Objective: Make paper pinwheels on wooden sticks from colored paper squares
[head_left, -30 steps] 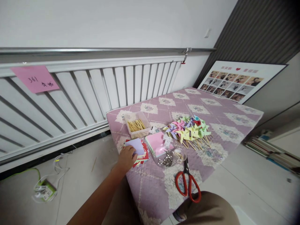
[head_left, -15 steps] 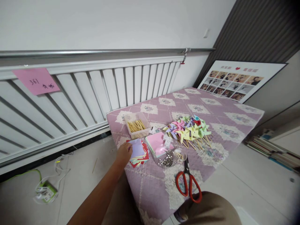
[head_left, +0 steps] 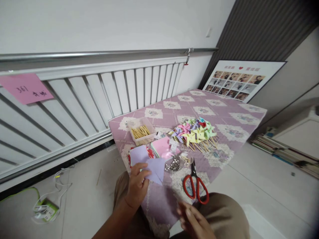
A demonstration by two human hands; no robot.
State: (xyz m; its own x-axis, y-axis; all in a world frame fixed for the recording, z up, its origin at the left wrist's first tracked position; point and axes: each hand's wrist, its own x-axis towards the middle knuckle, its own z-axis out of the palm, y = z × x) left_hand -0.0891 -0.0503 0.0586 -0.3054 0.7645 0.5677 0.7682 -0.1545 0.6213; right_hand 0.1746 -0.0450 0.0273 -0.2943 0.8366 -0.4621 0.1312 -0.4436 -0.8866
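My left hand [head_left: 138, 184] pinches a purple sheet of paper [head_left: 156, 170], which looks like overlapping squares or one with a diagonal crease. It is held over the near left part of the table. Just beyond lies a stack of square papers [head_left: 139, 154], purple on top and red at its edges. My right hand [head_left: 195, 220] hovers near the table's front edge, blurred, its fingers loosely apart with nothing visible in them. Red-handled scissors [head_left: 196, 189] lie beyond it. Between the hands and the back are a container of metal pins [head_left: 173, 163] and a small round dish of pale pieces [head_left: 185, 159].
A clear box of wooden sticks [head_left: 141, 132] stands at the back left. Beside it lie pink and green papers [head_left: 163, 147]. Several finished paper pinwheels [head_left: 195, 132] are heaped on the flowered tablecloth [head_left: 171, 105]. A radiator [head_left: 119, 91] runs along the wall.
My left hand has moved right and nearer from the stack, bringing purple paper along. My right hand has come into view at the bottom. The view has shifted slightly.
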